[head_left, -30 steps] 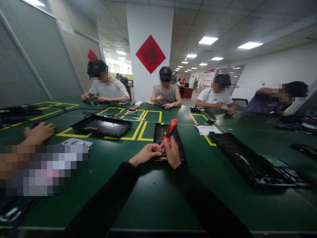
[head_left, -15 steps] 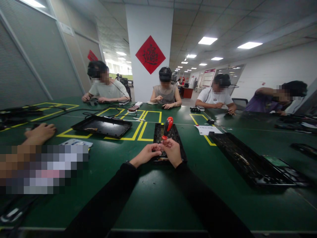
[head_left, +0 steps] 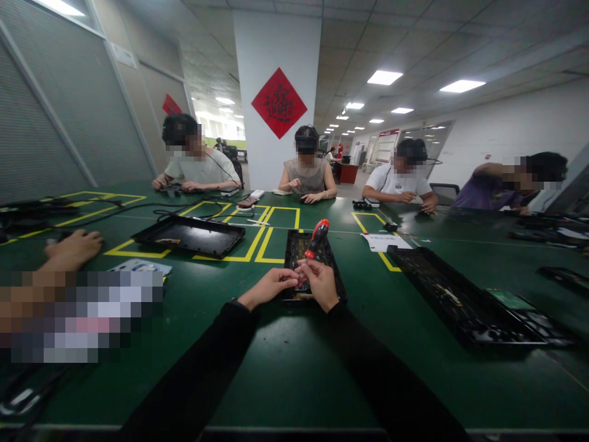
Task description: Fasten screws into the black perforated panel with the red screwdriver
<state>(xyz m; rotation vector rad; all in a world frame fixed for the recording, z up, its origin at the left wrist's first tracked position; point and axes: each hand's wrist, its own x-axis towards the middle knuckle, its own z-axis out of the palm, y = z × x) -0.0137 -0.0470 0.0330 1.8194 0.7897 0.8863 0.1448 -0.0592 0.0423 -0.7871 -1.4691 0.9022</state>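
Observation:
A screwdriver (head_left: 318,238) with a red and black handle stands tilted over a black plastic housing (head_left: 290,245), its handle leaning up and to the right. My right hand (head_left: 324,286) is closed around the shaft just below the handle. Close beside it, my left hand (head_left: 269,287) has thumb and fingers pinched together near the shaft's lower end; whatever is between them is too small to tell. The housing lies on the green table under both hands, which cover part of its inside. The screwdriver's tip is hidden among the fingers.
To the left lies a black tray (head_left: 202,236); on the right are a long black housing (head_left: 442,279) and a green board (head_left: 510,299). White paper (head_left: 385,242) lies ahead of them. Another person's hand (head_left: 76,248) rests at left. Several people sit across the table.
The screwdriver's handle has tipped further to the right, so more of its shaft shows. Both hands stay in nearly the same place over the housing.

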